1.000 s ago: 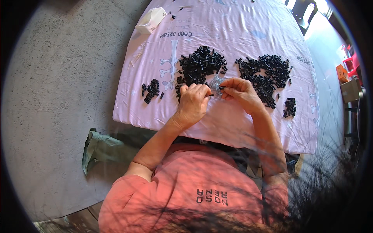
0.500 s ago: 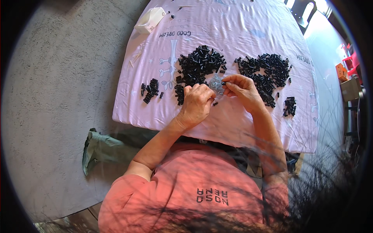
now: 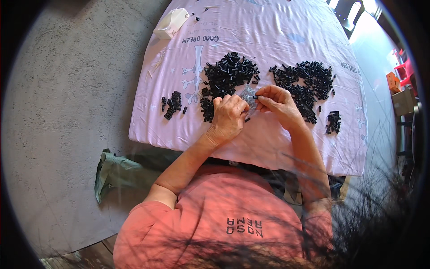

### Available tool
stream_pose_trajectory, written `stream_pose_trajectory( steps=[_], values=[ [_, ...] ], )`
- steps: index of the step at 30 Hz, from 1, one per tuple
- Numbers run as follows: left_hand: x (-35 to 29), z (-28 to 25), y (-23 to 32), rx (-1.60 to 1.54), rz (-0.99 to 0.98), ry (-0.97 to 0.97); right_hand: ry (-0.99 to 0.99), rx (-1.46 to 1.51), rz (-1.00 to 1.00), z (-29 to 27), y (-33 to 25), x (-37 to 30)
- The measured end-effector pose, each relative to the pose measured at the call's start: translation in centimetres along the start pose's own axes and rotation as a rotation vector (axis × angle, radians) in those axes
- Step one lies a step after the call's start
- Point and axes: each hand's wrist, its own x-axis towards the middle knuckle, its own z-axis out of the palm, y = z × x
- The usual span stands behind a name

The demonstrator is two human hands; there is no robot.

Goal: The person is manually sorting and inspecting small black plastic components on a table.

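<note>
My right hand (image 3: pixel 278 104) pinches a small black plastic piece (image 3: pixel 255 97) between thumb and fingertips. Under those fingertips lies a little heap of thin silvery metal parts (image 3: pixel 248 93), too fine to make out singly. My left hand (image 3: pixel 228 114) is closed just left of the heap, its fingers curled down; whatever they hold is hidden. A large pile of black plastic pieces (image 3: pixel 230 71) spreads beyond and beside my left hand. Another big pile of black pieces (image 3: pixel 316 80) lies to the right of my right hand.
A pink printed cloth (image 3: pixel 268 148) covers the table. Smaller groups of black pieces lie at the left (image 3: pixel 172 105) and right (image 3: pixel 333 123). A white box (image 3: pixel 171 23) stands at the far left, with thin pale sticks (image 3: pixel 156 67) nearer. Green fabric (image 3: pixel 114 170) hangs off the near-left side.
Both hands stay almost in place, with only slight finger shifts. The right hand keeps its pinch on the black piece. The whole view has slid a little.
</note>
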Motion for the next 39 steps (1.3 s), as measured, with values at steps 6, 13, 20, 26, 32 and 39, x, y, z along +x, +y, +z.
stream_pose_trajectory(
  steps=[6, 13, 20, 26, 32, 39],
  values=[
    [-0.1, 0.0, 0.0, -0.002, -0.018, -0.005, -0.006, -0.02, -0.012, -0.1, 0.3, 0.1],
    [0.6, -1.5, 0.8, -0.316, -0.091, 0.149, -0.045, -0.028, 0.042, 0.2, 0.1, -0.1],
    [0.8, -1.8, 1.2, -0.374, -0.103, 0.126, -0.108, -0.052, 0.062, 0.5, -0.3, -0.4],
    [0.7, -1.8, 1.3, -0.426, -0.116, 0.08, -0.163, -0.016, 0.089, 0.4, -0.4, -0.6],
    [0.0, -2.1, 0.7, -0.437, -0.14, 0.031, -0.123, 0.068, 0.107, 0.0, -0.2, -0.5],
    [-1.4, -1.4, 0.8, -0.147, 0.027, -0.072, -0.103, 0.072, 0.113, -0.1, 0.1, -0.3]
  ],
)
